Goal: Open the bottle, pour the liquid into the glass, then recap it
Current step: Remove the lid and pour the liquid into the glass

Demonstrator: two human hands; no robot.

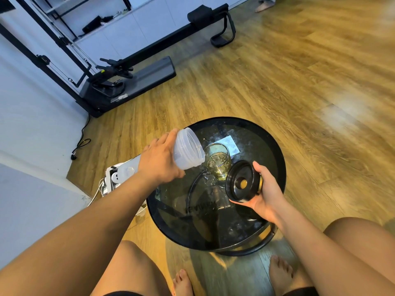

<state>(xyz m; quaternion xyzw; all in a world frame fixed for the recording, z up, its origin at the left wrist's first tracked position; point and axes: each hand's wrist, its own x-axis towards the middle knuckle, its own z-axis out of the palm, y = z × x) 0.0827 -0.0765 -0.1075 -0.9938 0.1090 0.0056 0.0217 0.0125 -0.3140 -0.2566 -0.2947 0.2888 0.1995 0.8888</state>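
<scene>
My left hand (159,160) grips a translucent plastic bottle (188,150) around its middle. The bottle is tipped on its side with its wide open mouth over the rim of a clear glass (219,161). A thin stream runs from the mouth into the glass, which holds bubbling liquid. The glass stands on a round black glass-topped table (275,167). My right hand (266,189) holds the black screw cap (242,182) just right of the glass, its inside turned towards me.
Water is spilled on the tabletop around the glass. A white square card (232,144) lies behind the glass. A white power strip (112,180) with cables sits on the floor left of the table. Black exercise equipment (128,77) stands at the back left. My knees and feet are below the table.
</scene>
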